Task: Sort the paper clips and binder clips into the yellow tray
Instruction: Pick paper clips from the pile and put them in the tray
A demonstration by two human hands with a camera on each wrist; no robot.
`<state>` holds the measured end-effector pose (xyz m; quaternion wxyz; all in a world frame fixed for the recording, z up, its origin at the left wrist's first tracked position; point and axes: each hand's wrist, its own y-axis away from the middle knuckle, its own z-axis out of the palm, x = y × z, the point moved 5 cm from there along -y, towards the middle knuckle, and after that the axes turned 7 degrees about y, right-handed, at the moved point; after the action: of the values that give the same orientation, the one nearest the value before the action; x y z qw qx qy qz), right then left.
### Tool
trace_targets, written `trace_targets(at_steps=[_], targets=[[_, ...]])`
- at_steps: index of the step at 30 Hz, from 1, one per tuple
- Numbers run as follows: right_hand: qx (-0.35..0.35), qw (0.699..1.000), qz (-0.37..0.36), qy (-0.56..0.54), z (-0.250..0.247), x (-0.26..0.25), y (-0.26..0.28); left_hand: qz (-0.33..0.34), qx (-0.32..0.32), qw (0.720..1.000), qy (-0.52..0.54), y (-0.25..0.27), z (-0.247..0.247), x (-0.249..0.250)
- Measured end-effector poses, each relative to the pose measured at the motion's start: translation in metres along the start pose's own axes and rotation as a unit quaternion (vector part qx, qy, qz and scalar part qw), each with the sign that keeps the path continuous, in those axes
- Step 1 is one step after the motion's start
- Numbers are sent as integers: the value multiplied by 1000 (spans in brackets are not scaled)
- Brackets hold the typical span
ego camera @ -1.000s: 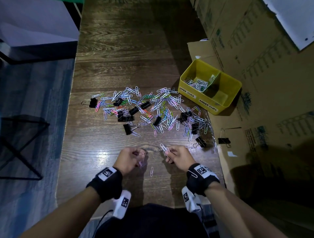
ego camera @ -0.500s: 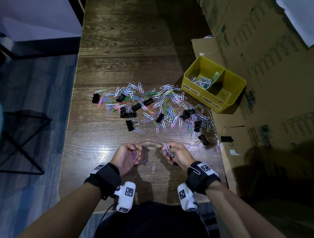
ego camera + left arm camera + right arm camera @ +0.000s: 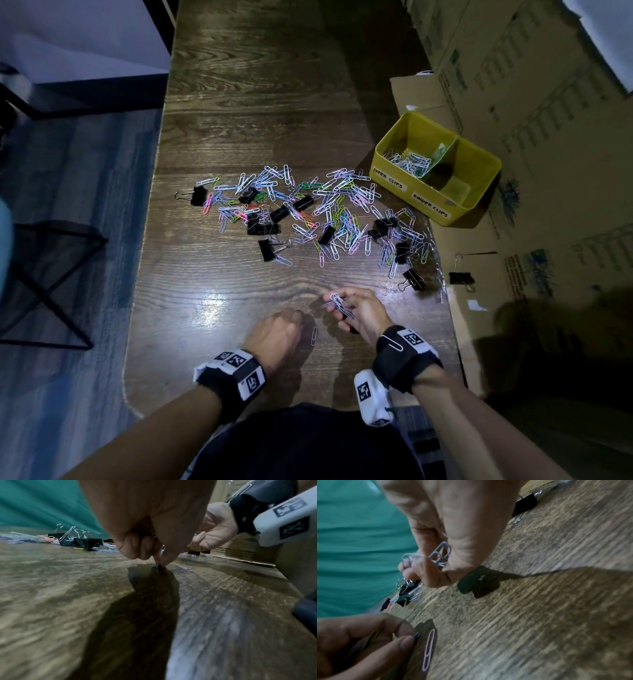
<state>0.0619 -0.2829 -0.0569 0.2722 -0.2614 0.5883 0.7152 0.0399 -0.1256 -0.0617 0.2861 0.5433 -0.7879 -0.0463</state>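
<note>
A spread of coloured paper clips [image 3: 335,209] and black binder clips [image 3: 263,226] lies across the middle of the wooden table [image 3: 239,120]. The yellow tray [image 3: 394,183] stands at the right edge, with paper clips [image 3: 407,161] in its left compartment. My right hand [image 3: 342,306] pinches a small bunch of paper clips [image 3: 440,555] just above the table. My left hand [image 3: 279,330] is curled knuckles-up with clips inside it, its fingertips [image 3: 158,559] down on the wood. One loose pink paper clip [image 3: 314,335] lies beside those fingertips.
Cardboard boxes [image 3: 513,102] line the right side, and a flattened sheet carries one stray binder clip [image 3: 460,277]. Another binder clip [image 3: 412,279] sits near my right hand. The table's left edge drops to blue floor with a black metal frame [image 3: 51,274].
My left hand has turned knuckles-up and come down to the table beside the loose clip. My right hand has stayed in place with its bunch.
</note>
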Motion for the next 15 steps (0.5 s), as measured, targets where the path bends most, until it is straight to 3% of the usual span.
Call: trace_targets(at_steps=[2, 4, 5, 6, 7, 9, 10, 11, 12, 13, 15], targets=[[2, 1000, 7, 14, -1, 1, 2, -4, 13, 999, 31, 0, -2, 2], [1, 999, -1, 36, -3, 2, 2, -37, 27, 989, 139, -2, -6, -3], [1, 999, -10, 41, -3, 3, 2, -70, 32, 974, 213, -3, -8, -7], [7, 998, -21, 50, -4, 3, 1, -116, 31, 942, 314, -3, -9, -12], [19, 997, -33, 69, -6, 3, 1, -166, 28, 880, 443, -1, -8, -14], [49, 988, -66, 129, -10, 1, 2, -235, 4, 706, 668, 2, -4, -10], [60, 980, -84, 172, -11, -1, 3, -242, -13, 637, 731, 3, -6, -6], [66, 967, -97, 225, -11, -3, 4, -241, -24, 605, 759, 4, -7, -3], [75, 949, -105, 288, -12, -5, 4, -236, -29, 600, 764, 4, -7, -3], [88, 923, -111, 358, -12, -7, 4, -232, -23, 613, 755, 4, -7, -4], [122, 860, -132, 477, -13, -14, 5, -217, 6, 676, 704, 1, -6, -9]])
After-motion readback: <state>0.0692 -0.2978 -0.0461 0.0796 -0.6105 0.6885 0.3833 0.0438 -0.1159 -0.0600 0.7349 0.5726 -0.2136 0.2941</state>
